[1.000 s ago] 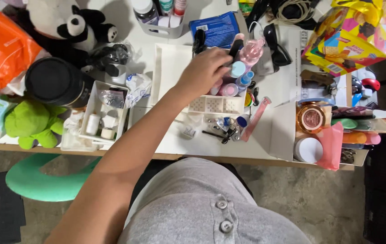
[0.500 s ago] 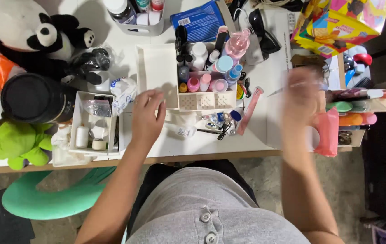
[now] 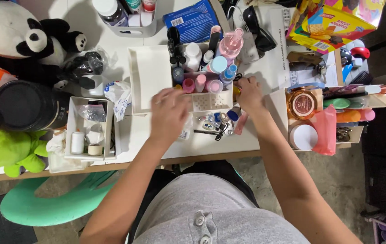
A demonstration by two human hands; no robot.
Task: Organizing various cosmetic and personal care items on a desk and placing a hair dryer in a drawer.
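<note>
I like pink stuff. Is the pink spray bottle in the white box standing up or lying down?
Standing up. The pink bottle stands in the white box among other upright bottles, its spray top pointing up toward the camera.

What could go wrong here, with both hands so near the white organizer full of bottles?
1. The left hand and right hand flank the white organizer; a bump could topple its upright bottles, such as the pink bottle.
2. Small items lie loose near the table edge and could be swept off.
</note>
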